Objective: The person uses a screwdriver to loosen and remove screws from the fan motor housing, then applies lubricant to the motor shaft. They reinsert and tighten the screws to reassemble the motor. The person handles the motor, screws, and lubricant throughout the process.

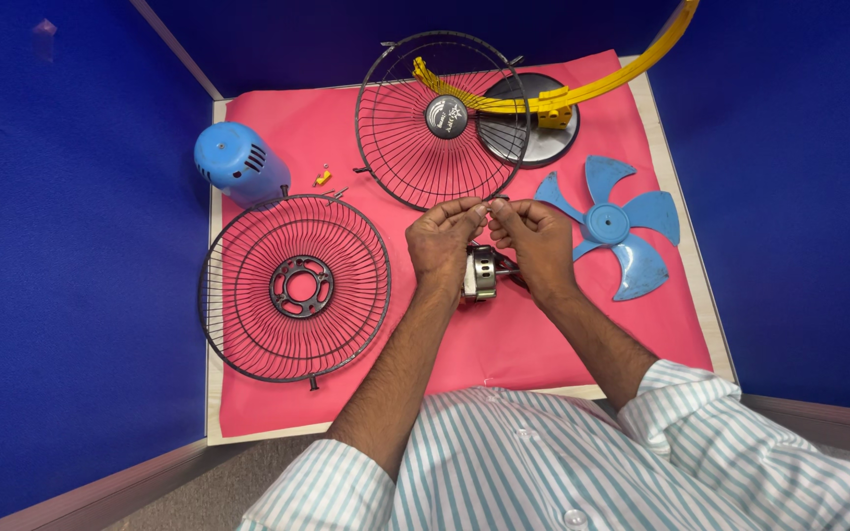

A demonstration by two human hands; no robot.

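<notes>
At the centre of the frame the left hand (442, 239) and right hand (535, 241) met fingertip to fingertip, pinching something too small to make out, just above a silver fan motor (482, 272) that lay on the pink mat (504, 344) between the wrists. To the right of the hands lay a blue fan blade (614, 224), and above them a front wire guard (442, 118) leaned over a round grey base (548, 138) with a yellow curved arm (582, 90) across it. At left lay the rear wire guard (294, 287), with a blue motor cover (238, 163) in the upper left and small yellow bits (323, 177) beside it
</notes>
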